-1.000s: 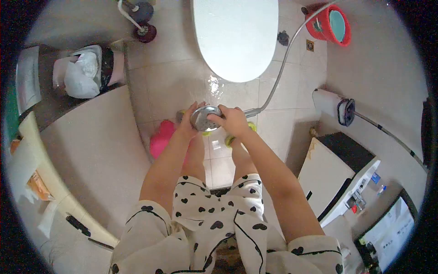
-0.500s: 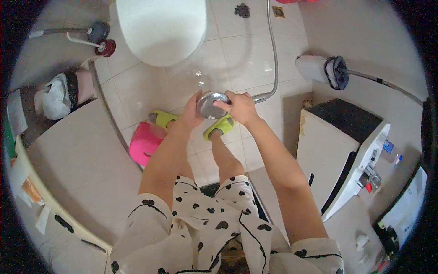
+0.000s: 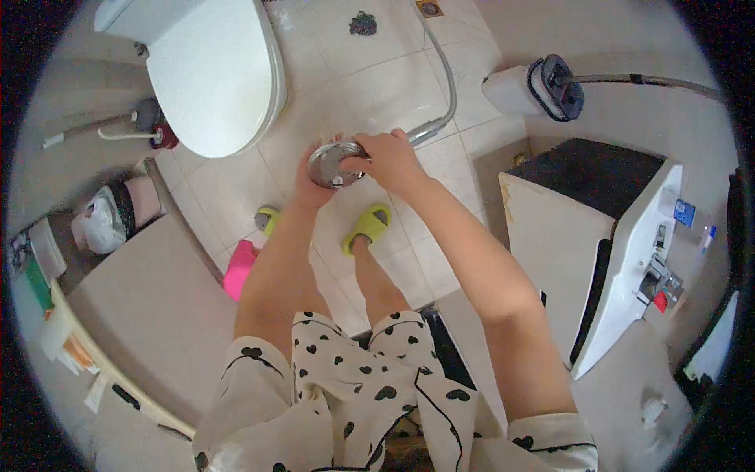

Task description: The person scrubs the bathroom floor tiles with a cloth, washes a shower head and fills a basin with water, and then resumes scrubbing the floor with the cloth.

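Note:
A round silver shower head (image 3: 329,167) is held between my two hands over the tiled floor. My left hand (image 3: 313,185) cups its left side, the fingers partly hidden behind it. From the right, my right hand (image 3: 387,161) grips the shower head near its neck, with the thumb lying on its face. A silver handle (image 3: 429,130) runs out past the right hand into a metal hose (image 3: 450,82), which curves up to the top of the view.
At the upper left stands a white toilet (image 3: 216,79). A pink container (image 3: 240,271) lies beside my left foot. Right are a mop in its bucket (image 3: 515,88), a cabinet (image 3: 558,224) and a sink (image 3: 625,291). A dark clump (image 3: 363,23) and a floor drain (image 3: 429,8) lie ahead.
My view has shifted, so the toilet sits further left and lower. My hands have moved slightly left and up with the shower head, whose face is now tilted differently.

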`<state>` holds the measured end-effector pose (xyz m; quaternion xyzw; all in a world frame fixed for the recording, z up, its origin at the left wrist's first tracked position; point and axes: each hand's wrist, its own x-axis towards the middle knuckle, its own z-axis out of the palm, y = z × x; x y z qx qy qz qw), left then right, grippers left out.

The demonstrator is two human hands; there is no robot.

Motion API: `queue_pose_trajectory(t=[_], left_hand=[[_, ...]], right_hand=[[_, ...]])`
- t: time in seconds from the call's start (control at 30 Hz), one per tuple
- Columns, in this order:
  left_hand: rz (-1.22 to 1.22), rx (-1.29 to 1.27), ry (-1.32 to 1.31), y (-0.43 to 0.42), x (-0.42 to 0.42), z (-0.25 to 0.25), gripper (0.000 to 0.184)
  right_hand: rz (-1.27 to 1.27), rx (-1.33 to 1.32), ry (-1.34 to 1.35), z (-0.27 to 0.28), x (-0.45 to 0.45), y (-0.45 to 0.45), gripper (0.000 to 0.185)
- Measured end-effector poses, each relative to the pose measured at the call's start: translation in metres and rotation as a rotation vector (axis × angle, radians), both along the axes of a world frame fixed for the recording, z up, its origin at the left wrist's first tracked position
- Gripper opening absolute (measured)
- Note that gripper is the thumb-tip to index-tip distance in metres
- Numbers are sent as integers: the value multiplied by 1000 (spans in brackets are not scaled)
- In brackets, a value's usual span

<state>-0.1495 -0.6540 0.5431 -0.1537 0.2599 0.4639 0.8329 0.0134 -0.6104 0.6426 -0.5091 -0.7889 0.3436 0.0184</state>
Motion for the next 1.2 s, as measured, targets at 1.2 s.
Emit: queue_pose_trajectory(t=[1.2], left_hand=[[-911, 827, 1031, 46, -6, -3, 43]], right_hand=[[-510, 26, -189, -28, 3, -18, 51]])
